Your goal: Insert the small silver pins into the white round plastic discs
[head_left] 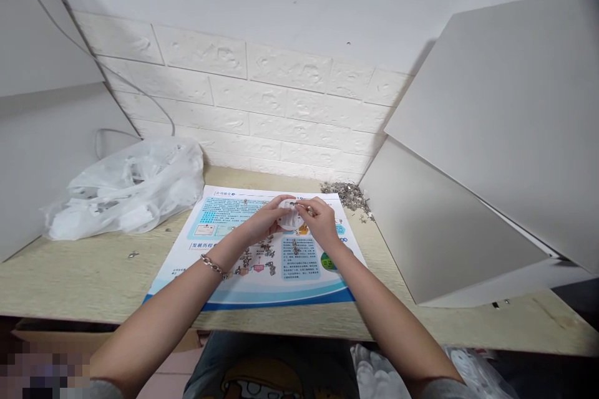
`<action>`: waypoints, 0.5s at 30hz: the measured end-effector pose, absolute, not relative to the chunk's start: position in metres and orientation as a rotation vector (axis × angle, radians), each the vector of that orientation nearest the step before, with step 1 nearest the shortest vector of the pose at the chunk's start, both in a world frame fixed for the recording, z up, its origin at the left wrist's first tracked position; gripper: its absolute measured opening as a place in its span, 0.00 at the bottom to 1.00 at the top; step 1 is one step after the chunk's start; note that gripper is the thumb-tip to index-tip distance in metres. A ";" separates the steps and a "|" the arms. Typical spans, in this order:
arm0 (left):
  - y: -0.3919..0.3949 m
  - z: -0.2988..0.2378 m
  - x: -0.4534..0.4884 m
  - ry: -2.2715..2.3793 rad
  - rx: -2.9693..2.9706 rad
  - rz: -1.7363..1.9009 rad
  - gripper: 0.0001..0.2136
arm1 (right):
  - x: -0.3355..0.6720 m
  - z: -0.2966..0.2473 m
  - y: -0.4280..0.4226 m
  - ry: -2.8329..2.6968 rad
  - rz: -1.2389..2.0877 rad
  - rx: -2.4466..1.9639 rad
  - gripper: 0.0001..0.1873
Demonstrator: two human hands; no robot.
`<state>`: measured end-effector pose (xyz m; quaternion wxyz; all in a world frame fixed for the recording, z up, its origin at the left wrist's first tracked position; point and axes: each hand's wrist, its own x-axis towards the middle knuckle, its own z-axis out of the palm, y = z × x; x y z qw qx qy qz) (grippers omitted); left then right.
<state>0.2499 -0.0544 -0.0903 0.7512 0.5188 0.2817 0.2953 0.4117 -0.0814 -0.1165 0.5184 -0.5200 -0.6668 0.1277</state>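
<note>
My left hand (264, 219) holds a round white plastic part (289, 215) at the middle of the desk, and a chain bracelet (213, 266) circles that wrist. My right hand (319, 221) pinches a small metal piece (299, 206) against the white part's top edge. Both hands hide much of the white part. Several small metal fittings (257, 255) lie scattered below my hands on a blue-and-white printed poster (299, 268).
A heap of metal fittings (349, 196) sits past the poster's far corner against a white brick-pattern wall (248, 106). A plastic bag of white parts (126, 190) lies on the wooden desk (79, 274) at left. Pale panels (453, 218) jut in at right.
</note>
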 end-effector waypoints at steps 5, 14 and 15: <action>-0.054 -0.097 0.252 0.724 1.257 0.659 0.17 | 0.413 -0.116 -0.086 -1.783 0.119 -1.345 0.09; -0.055 -0.097 0.254 0.735 1.232 0.679 0.16 | 0.411 -0.117 -0.089 -1.746 0.082 -1.313 0.09; -0.056 -0.095 0.254 0.732 1.224 0.681 0.17 | 0.411 -0.117 -0.089 -1.739 0.081 -1.313 0.09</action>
